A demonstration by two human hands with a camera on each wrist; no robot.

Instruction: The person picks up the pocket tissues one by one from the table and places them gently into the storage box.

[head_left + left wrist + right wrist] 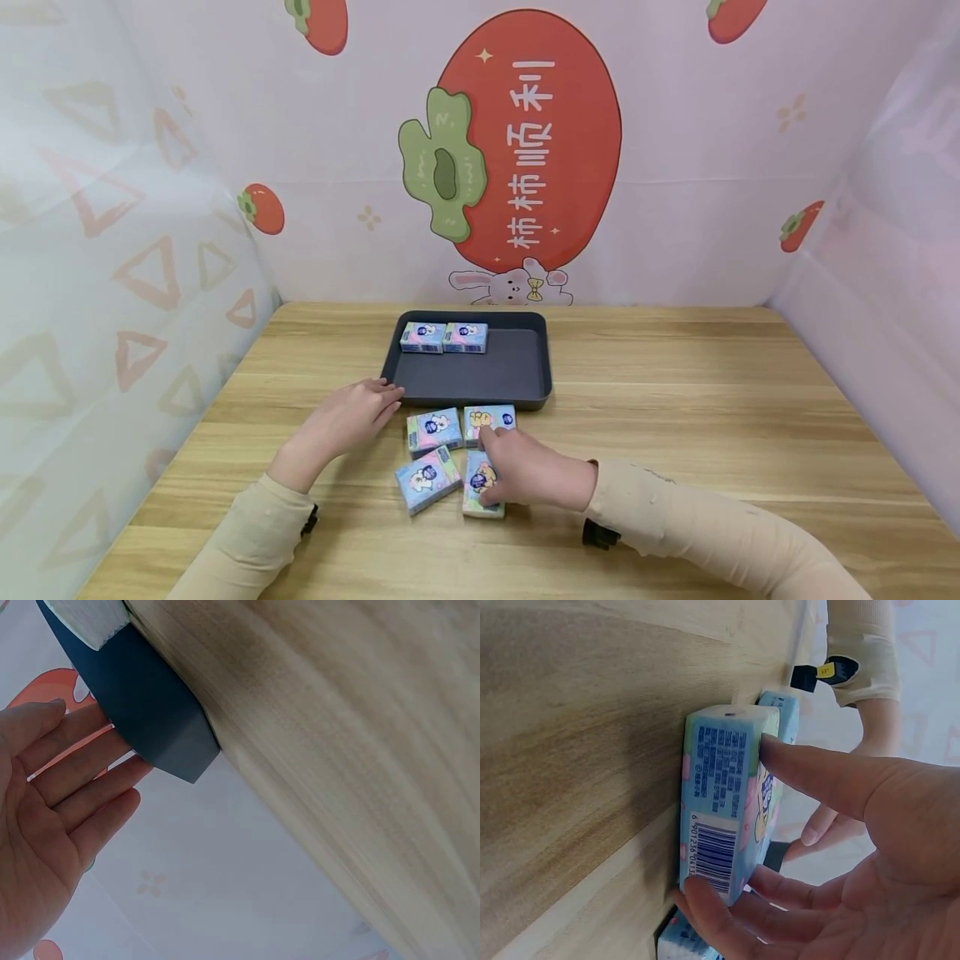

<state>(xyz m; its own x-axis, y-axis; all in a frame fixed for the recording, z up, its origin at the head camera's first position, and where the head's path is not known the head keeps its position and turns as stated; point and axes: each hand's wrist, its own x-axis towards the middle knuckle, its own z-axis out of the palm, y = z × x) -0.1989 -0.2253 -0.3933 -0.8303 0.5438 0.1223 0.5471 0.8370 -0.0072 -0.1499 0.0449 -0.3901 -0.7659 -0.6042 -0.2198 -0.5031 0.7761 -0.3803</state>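
My right hand [528, 471] grips a small blue-and-pink tissue pack [474, 477] by its two ends. In the right wrist view the thumb lies at one end of that pack and the fingertips at the other, with its barcode side facing the camera. My left hand [352, 417] rests its straight fingers on the near left corner of a dark grey tray [517, 367]. Between the hands lie three more packs: one tilted in front [427, 479], one behind it [435, 431], and one by the tray's near edge [491, 415], partly overlapped by my right fingers.
Two matching packs [422, 337] stand side by side in the tray's far left corner. Everything is on a wooden table [675, 400], with a printed cloth [675, 208] behind it and pale curtains at both sides.
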